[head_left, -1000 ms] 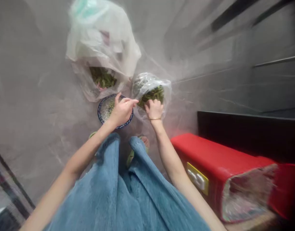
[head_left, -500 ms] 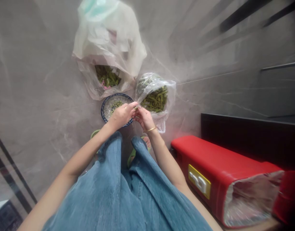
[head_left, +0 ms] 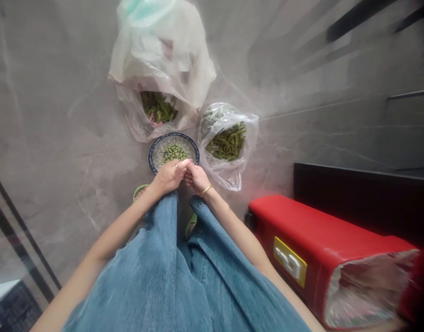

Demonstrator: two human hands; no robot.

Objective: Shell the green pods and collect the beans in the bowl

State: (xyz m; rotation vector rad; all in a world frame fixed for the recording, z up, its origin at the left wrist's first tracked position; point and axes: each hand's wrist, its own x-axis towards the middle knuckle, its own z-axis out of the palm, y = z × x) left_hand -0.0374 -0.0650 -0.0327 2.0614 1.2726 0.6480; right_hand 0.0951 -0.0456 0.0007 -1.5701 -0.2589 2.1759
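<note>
Over the near edge of a blue-rimmed plate, my left hand and my right hand meet, fingertips pressed together. Both are closed on an edamame pod, mostly hidden by the fingers. Shelled green beans lie in a loose heap on the plate. Just right of the plate, a clear plastic bag stands open with green pods inside. Behind the plate is a larger whitish plastic bag, its mouth facing me and showing more green pods and a bit of pink.
A red box-like bin with a yellow label and a plastic-lined opening lies at the right, beside a black panel. My denim-covered knees and green slippers are close below the plate. The floor is grey marbled tile.
Both hands have come down and slightly left, closer to my knees, with fingertips pressed together. More of the beans on the plate shows now. The view has shifted slightly.
</note>
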